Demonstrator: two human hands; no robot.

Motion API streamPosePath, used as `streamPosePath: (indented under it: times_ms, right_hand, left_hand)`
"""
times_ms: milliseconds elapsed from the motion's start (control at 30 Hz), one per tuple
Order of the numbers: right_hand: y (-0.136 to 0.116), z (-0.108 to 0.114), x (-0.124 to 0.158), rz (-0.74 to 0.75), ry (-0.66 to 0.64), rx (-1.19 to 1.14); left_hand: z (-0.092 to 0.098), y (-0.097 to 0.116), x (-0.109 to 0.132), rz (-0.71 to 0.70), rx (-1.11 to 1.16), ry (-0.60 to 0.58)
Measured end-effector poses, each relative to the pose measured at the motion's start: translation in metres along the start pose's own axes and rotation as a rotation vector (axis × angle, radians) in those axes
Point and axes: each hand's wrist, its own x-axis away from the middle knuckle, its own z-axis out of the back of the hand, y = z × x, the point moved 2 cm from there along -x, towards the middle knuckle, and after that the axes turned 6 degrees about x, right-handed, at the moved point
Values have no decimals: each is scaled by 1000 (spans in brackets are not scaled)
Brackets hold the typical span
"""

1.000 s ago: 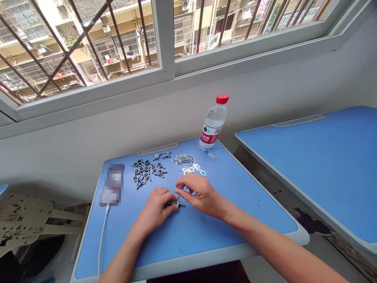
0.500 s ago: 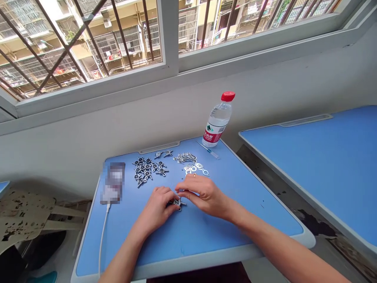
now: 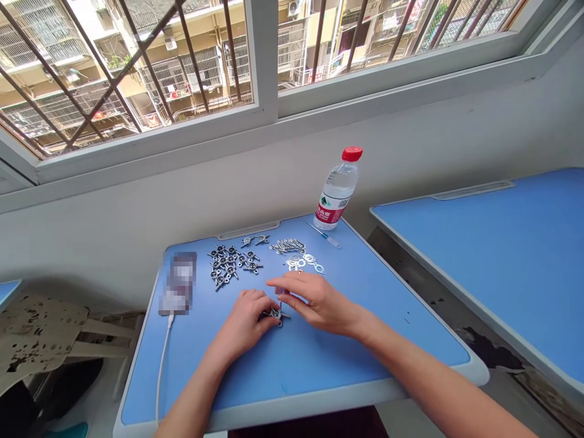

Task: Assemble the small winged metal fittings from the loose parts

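Note:
My left hand [image 3: 250, 319] rests on the blue desk, thumb and fingers pinched on a small silver metal fitting [image 3: 276, 313] with a round middle, thin arms and a ring. Over it, my right hand [image 3: 314, 301] holds a small screwdriver [image 3: 280, 292] by its clear handle. Its thin shaft points straight down at the fitting; whether the tip sits in a screw is too small to tell. Similar metal fittings [image 3: 230, 260] lie grouped behind my left hand. Flat silver plates [image 3: 314, 263] and a pile of small metal links [image 3: 288, 245] lie beyond my right hand.
A water bottle [image 3: 337, 191] with a red cap stands at the desk's back right corner. In front of it lies another thin screwdriver [image 3: 326, 236]. A blurred phone [image 3: 179, 283] with a white cable [image 3: 163, 365] lies at left. A second blue desk [image 3: 497, 243] stands to the right.
My right hand's fingers have lifted and opened slightly, so the screwdriver's handle and shaft now show. The left hand keeps its hold on the fitting. The view has shifted slightly.

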Motion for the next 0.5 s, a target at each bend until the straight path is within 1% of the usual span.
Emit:
streamPosePath:
  times_ms: [67, 167, 367, 500]
  right_hand:
    - [0, 3, -1, -13, -19, -71]
    - [1, 5, -2, -23, 11, -123]
    - [1, 5, -3, -97, 68, -43]
    - [-1, 2, -2, -96, 89, -1]
  left_hand:
    - [0, 0, 0, -1, -1, -3]
    - [0, 0, 0, 0, -3, -5]
    - [1, 2, -2, 9, -10, -18]
    - [1, 2, -2, 7, -14, -10]
